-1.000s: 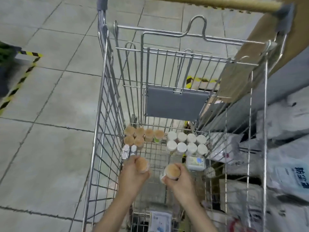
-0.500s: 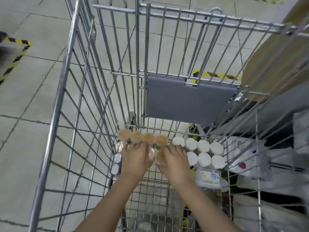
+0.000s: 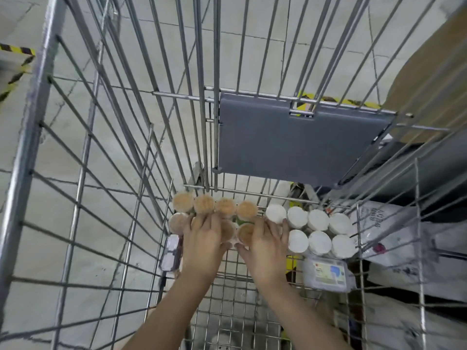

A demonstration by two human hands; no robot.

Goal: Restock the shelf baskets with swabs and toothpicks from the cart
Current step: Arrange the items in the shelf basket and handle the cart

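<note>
We are looking down into a silver wire shopping cart [image 3: 83, 173] standing on a pale tiled floor [image 3: 63, 248]. At the far end of the cart floor, round clear tubs packed with tan toothpicks [image 3: 203, 204] are standing in two rows on the left, and round tubs showing white swab tips [image 3: 318, 220] are standing in two rows just beside them on the right. We are noting the left hand [image 3: 203, 242] resting on the near toothpick row with its fingers curled over one tub [image 3: 227, 231], and the right hand [image 3: 265, 245] gripping a neighbouring toothpick tub [image 3: 245, 233] in the same way. Both held tubs are sitting among the others. A flat clear packet with a blue-and-white label [image 3: 327, 272] is lying near the swab tubs. A grey plastic flap [image 3: 290, 140] is hanging on the far wall.
</note>
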